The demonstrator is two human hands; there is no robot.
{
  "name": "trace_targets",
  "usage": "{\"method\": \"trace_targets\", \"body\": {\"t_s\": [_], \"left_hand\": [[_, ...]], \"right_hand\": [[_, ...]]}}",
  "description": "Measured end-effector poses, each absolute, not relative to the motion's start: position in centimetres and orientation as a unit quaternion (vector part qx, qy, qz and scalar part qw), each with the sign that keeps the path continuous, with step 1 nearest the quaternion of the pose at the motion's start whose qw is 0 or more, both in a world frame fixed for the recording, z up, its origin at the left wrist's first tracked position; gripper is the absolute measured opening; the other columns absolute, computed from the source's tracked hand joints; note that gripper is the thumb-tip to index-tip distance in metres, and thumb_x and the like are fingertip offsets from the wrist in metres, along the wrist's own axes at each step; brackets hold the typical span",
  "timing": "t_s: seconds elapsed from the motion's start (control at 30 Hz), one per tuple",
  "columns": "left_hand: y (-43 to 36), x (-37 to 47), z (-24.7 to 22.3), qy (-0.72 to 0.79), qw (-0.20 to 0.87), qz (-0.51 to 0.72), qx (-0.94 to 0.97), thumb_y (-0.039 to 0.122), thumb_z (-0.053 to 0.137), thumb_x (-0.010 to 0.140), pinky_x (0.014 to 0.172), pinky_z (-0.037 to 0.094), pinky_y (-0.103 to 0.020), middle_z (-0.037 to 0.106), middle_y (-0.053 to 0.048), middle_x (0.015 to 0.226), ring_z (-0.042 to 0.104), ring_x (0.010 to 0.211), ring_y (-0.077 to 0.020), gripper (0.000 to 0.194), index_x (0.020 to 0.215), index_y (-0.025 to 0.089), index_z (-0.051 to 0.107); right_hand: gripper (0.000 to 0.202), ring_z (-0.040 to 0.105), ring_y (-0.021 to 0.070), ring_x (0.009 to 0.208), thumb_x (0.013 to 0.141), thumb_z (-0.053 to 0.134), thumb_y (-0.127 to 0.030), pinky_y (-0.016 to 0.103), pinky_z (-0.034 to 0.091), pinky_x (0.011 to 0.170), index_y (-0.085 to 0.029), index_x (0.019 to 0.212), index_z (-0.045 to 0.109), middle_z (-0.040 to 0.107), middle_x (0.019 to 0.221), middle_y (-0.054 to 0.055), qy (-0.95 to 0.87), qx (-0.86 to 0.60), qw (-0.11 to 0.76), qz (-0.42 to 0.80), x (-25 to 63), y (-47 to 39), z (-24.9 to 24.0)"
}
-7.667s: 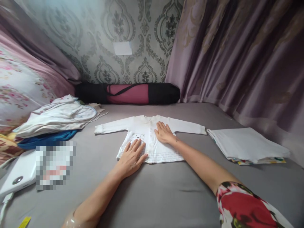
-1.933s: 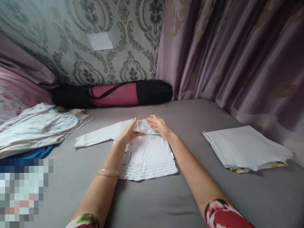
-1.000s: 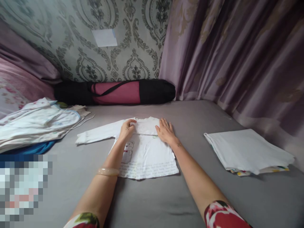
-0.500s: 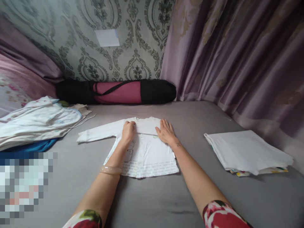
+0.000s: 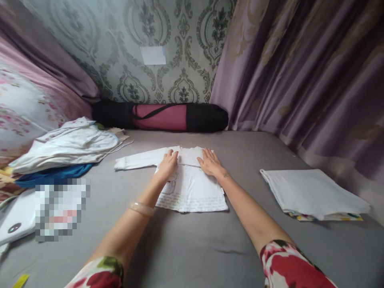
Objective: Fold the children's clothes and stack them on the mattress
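A small white long-sleeved shirt (image 5: 192, 190) lies flat on the grey sheet, with a printed figure and lines of text near its hem. One sleeve (image 5: 136, 160) stretches out to the left; the other is folded across the chest. My left hand (image 5: 169, 164) rests on the shirt's upper left part, fingers slightly bent and apart, holding nothing. On the shirt's upper right, at the fold, my right hand (image 5: 210, 162) lies flat with its fingers spread.
Folded white clothes (image 5: 315, 192) lie at the right. A pile of light clothes (image 5: 69, 146) sits at the left, above a blue cloth (image 5: 57, 176). Nearer is a white device (image 5: 22, 214). A black and pink long bag (image 5: 162, 117) lies along the wall.
The view has shifted to the left, showing more of the white device. My left hand's fingers have loosened from a closed grip on the shirt. My right hand stays flat on it.
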State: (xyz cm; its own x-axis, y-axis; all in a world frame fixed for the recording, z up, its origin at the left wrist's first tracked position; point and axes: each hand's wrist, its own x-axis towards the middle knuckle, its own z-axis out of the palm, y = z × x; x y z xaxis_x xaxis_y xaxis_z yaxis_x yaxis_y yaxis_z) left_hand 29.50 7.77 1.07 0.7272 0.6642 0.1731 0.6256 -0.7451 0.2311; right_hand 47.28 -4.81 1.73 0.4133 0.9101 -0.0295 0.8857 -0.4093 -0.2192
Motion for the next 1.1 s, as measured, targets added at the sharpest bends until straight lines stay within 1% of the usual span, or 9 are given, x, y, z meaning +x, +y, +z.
{"method": "trace_targets", "body": {"t_s": [0.13,0.23,0.3,0.47,0.57,0.67,0.77,0.93,1.1], "left_hand": [[6.7,27.6,-0.1,0.262,0.075,0.127,0.954,0.024,0.035,0.095,0.102,0.04,-0.047,0.046,-0.017,0.142,0.046,0.127,-0.0296,0.04,0.134,0.019,0.046],[6.3,26.5,-0.9,0.236,0.075,0.139,0.959,0.027,0.034,0.096,0.108,0.035,-0.048,0.049,-0.015,0.142,0.045,0.13,-0.0281,0.042,0.137,0.019,0.044],[6.3,26.1,-1.3,0.227,0.072,0.141,0.961,0.028,0.034,0.097,0.112,0.032,-0.047,0.049,-0.016,0.142,0.044,0.132,-0.0272,0.044,0.139,0.017,0.043],[6.3,26.0,-2.3,0.244,0.069,0.127,0.959,0.031,0.033,0.098,0.112,0.031,-0.047,0.045,-0.019,0.146,0.039,0.137,-0.0287,0.048,0.141,0.011,0.041],[6.1,26.0,-2.5,0.256,0.066,0.138,0.954,0.032,0.033,0.097,0.113,0.03,-0.046,0.045,-0.021,0.145,0.037,0.138,-0.0301,0.049,0.139,0.008,0.042],[6.0,25.7,-2.5,0.246,0.065,0.16,0.954,0.032,0.033,0.097,0.113,0.03,-0.045,0.047,-0.021,0.143,0.039,0.136,-0.0286,0.048,0.137,0.008,0.044],[5.9,25.2,-2.5,0.24,0.064,0.173,0.953,0.033,0.035,0.097,0.112,0.032,-0.047,0.048,-0.018,0.143,0.039,0.136,-0.0287,0.046,0.137,0.012,0.044],[5.7,24.9,-2.5,0.247,0.081,0.174,0.95,0.034,0.037,0.096,0.11,0.033,-0.048,0.046,-0.018,0.144,0.038,0.136,-0.031,0.047,0.137,0.013,0.044],[5.5,25.0,-2.1,0.258,0.099,0.156,0.948,0.034,0.037,0.096,0.11,0.032,-0.048,0.045,-0.019,0.145,0.037,0.137,-0.0322,0.047,0.137,0.011,0.044]], "right_hand": [[0.072,0.01,0.0256,0.148,0.099,0.019,-0.048,0.038,0.006,0.119,0.002,0.15,0.022,0.016,0.159,0.018,-0.528,-0.841,0.085,0.074,47.0,-4.8,0.5],[0.071,0.009,0.0247,0.148,0.099,0.019,-0.047,0.037,0.006,0.119,0.002,0.151,0.022,0.016,0.159,0.017,-0.529,-0.841,0.089,0.066,47.0,-4.8,0.0],[0.071,0.009,0.0245,0.148,0.099,0.018,-0.048,0.037,0.005,0.119,0.001,0.151,0.022,0.016,0.16,0.016,-0.528,-0.842,0.087,0.069,47.0,-4.8,-0.1],[0.071,0.007,0.0247,0.148,0.098,0.02,-0.046,0.038,0.006,0.119,0.0,0.151,0.02,0.013,0.16,0.015,-0.518,-0.849,0.062,0.089,47.2,-4.5,0.5],[0.068,0.009,0.0258,0.148,0.098,0.024,-0.042,0.04,0.006,0.119,0.0,0.151,0.022,0.015,0.16,0.017,-0.507,-0.854,0.047,0.104,46.6,-3.9,1.3],[0.064,0.008,0.0242,0.148,0.099,0.024,-0.04,0.04,0.003,0.119,-0.004,0.152,0.024,0.014,0.16,0.016,-0.541,-0.832,0.077,0.099,45.0,-3.1,1.8],[0.064,0.007,0.0233,0.148,0.099,0.018,-0.046,0.042,0.005,0.118,-0.011,0.153,0.022,0.012,0.161,0.013,-0.579,-0.799,0.118,0.109,42.9,-2.3,1.7],[0.061,0.008,0.027,0.148,0.099,0.019,-0.049,0.052,0.004,0.116,-0.02,0.152,0.027,0.015,0.161,0.011,-0.576,-0.803,0.109,0.104,41.4,-1.7,0.6],[0.061,0.008,0.0293,0.148,0.099,0.022,-0.049,0.055,0.005,0.115,-0.02,0.152,0.026,0.016,0.161,0.012,-0.576,-0.805,0.091,0.106,41.5,-1.7,1.0]]}}
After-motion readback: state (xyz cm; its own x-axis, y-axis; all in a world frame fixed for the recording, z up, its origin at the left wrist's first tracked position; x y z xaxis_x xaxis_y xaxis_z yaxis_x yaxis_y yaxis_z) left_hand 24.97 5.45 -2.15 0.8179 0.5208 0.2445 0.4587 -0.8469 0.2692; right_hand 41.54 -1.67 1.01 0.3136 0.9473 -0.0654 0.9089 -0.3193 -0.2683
